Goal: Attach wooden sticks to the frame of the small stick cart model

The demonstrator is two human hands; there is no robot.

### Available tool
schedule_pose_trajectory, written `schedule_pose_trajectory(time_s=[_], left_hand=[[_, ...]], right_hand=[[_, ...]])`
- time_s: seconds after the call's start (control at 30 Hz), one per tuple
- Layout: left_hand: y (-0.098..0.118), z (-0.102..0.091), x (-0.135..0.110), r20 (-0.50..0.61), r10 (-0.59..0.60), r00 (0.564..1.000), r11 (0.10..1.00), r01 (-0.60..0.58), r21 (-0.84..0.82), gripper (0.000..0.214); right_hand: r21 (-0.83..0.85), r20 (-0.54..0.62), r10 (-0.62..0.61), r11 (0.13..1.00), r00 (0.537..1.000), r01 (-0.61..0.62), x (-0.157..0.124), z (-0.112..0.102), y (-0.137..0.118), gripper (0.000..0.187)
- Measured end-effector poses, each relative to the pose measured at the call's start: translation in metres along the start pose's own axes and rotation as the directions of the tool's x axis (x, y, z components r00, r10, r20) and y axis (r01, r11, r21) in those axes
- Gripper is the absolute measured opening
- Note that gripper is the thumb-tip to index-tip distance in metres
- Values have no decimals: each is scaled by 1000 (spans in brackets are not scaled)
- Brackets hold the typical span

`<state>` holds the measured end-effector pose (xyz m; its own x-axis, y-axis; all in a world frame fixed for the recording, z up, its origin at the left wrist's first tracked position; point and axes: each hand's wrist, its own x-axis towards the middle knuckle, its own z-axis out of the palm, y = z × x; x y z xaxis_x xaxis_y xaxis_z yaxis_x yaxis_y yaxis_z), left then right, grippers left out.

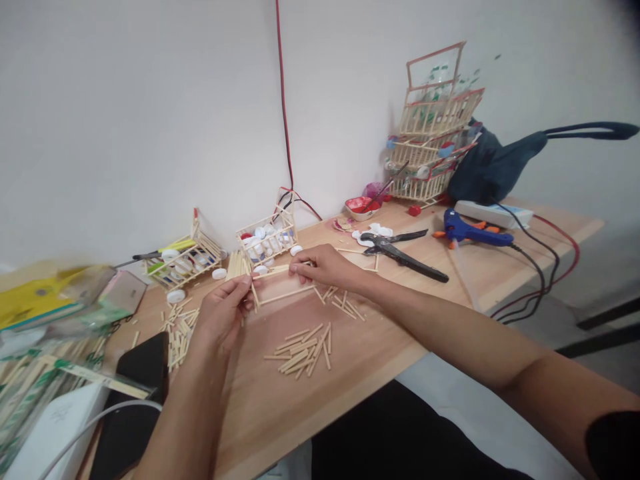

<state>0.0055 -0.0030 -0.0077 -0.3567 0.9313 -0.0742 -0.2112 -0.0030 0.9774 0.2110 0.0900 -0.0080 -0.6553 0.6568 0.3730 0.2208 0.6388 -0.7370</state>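
Both hands grasp a stick frame: left hand pinching at nine o'clock, right hand at two. Loose sticks lie at six.

No text, label or number can be read anywhere

We see our two forearms bare from wrist to elbow, with no watch, ring or bracelet on the left hand or the right hand. A black short sleeve edges our right upper arm.
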Motion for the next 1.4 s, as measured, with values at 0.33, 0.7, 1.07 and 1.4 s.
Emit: schedule_pose_trajectory(time_s=[0.33,0.7,1.07,1.4], left_hand=[[-1,-1,2,10,-19,1000,1000,19,3,49],[-4,-3,4,-5,-57,998,997,57,-52,41],[-3,0,4,19,-41,999,999,41,16,44],[1,0,2,31,-12,999,999,11,34,38]], right_hand=[[0,4,14,1000,1000,-14,0,0,-1,21],[1,2,1,1000,1000,-1,0,3,1,23],[28,3,10,1000,1000,-10,0,3,1,22],[24,27,19,1000,999,-19,0,2,0,20]])
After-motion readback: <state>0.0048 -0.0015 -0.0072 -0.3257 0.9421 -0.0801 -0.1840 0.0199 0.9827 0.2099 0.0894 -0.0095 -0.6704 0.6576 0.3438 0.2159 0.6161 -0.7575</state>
